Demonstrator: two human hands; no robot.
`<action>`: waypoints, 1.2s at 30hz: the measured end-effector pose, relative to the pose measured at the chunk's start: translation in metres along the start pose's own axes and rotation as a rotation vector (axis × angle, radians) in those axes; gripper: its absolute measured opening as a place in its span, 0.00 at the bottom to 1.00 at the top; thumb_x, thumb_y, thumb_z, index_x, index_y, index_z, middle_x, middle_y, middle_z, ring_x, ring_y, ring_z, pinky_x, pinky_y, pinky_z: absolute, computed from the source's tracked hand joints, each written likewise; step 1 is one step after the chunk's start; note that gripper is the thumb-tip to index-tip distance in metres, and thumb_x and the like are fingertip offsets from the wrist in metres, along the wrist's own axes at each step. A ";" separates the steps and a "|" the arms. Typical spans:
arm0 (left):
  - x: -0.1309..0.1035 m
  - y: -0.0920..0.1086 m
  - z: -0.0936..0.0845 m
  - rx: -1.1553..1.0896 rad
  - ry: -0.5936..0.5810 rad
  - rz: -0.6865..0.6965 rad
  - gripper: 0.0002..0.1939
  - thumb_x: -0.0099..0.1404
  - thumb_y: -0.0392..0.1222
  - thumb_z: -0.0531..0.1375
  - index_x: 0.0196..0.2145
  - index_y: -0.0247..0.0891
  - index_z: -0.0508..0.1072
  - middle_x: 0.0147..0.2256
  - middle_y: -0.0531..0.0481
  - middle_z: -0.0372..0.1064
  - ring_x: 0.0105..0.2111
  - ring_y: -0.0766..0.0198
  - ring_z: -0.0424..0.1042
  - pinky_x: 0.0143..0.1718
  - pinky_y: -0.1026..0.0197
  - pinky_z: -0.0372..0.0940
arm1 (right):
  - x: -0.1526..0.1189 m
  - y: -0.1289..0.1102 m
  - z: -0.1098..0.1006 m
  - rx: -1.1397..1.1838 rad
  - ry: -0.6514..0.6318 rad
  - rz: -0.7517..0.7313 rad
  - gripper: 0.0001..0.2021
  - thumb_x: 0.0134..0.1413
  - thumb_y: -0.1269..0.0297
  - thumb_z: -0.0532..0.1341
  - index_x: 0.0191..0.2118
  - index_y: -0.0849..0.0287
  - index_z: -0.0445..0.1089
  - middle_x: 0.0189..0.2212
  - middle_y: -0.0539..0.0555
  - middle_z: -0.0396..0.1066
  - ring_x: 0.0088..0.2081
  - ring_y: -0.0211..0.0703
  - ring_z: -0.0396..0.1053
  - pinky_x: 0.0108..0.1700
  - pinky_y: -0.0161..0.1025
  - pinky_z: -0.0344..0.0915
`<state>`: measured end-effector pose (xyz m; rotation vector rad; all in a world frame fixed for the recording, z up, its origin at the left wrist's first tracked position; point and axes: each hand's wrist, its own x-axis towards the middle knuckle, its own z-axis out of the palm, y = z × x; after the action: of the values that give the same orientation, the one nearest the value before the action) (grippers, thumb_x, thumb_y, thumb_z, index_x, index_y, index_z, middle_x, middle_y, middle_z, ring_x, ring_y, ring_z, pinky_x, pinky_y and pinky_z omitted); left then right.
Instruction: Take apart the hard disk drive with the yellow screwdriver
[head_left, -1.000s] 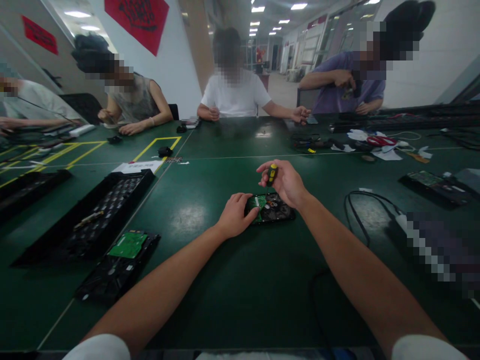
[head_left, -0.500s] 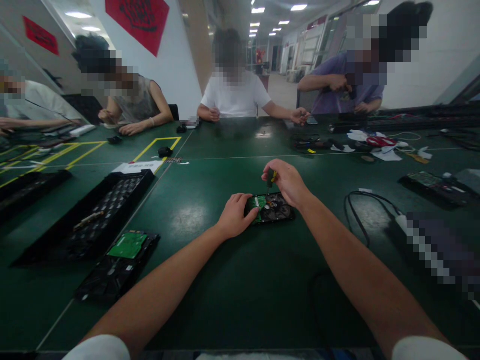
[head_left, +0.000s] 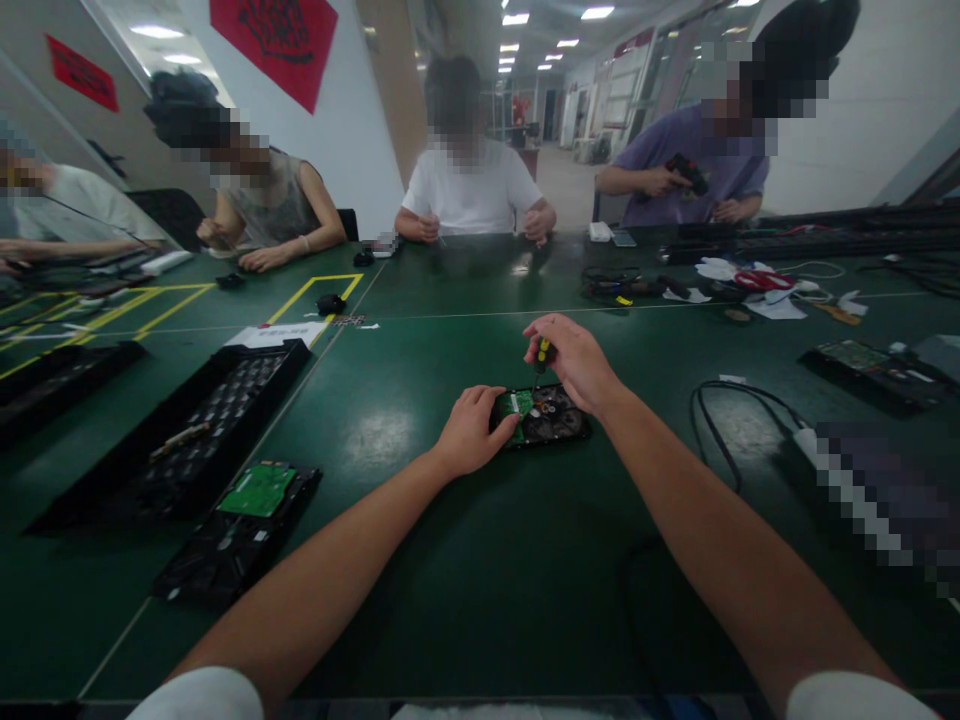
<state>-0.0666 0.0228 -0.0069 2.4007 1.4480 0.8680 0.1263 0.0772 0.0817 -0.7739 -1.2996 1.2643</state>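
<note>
A hard drive (head_left: 559, 418) with a green circuit board lies on the green table in front of me. My left hand (head_left: 474, 432) grips its left end, thumb along the near side and fingers at the far side. Above the drive, my right hand (head_left: 571, 362) is closed round a black and yellow screwdriver (head_left: 543, 355). The screwdriver stands nearly upright, its shaft pointing down at the board's edge; whether the tip sits in a screw is too small to tell. Another drive (head_left: 238, 525) with a green board rests near my left forearm.
Left on the table (head_left: 420, 620) is a long black tray (head_left: 187, 440). At the right are a third drive (head_left: 874, 372), a black cable (head_left: 724, 450) and a power strip (head_left: 847, 490). Several people sit across the table, one holding a power tool (head_left: 686, 172).
The screwdriver has turned, showing more yellow on its handle, and my right hand has shifted slightly. Across the table, the person in white has drawn one hand back from a white object.
</note>
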 end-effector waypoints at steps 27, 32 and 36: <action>0.000 0.002 0.000 0.004 -0.002 -0.011 0.25 0.72 0.53 0.58 0.59 0.36 0.68 0.53 0.37 0.71 0.57 0.48 0.68 0.61 0.44 0.64 | -0.002 -0.008 -0.002 -0.076 -0.069 0.005 0.10 0.58 0.55 0.63 0.35 0.55 0.78 0.33 0.52 0.72 0.35 0.41 0.69 0.39 0.38 0.67; -0.001 0.000 0.000 -0.005 0.001 -0.012 0.25 0.71 0.53 0.58 0.60 0.36 0.67 0.54 0.37 0.70 0.57 0.48 0.67 0.61 0.43 0.63 | -0.003 -0.016 -0.003 -0.226 -0.045 -0.034 0.10 0.58 0.56 0.64 0.31 0.55 0.76 0.30 0.50 0.71 0.32 0.39 0.65 0.34 0.36 0.62; -0.001 0.001 0.000 -0.015 0.003 -0.015 0.26 0.73 0.53 0.57 0.62 0.37 0.65 0.56 0.38 0.69 0.59 0.48 0.66 0.63 0.43 0.62 | -0.004 -0.017 -0.004 -0.264 -0.036 -0.002 0.11 0.57 0.54 0.66 0.30 0.56 0.74 0.27 0.50 0.70 0.28 0.38 0.62 0.27 0.36 0.58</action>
<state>-0.0660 0.0214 -0.0072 2.3761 1.4532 0.8757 0.1343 0.0705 0.0960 -0.9374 -1.5150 1.1217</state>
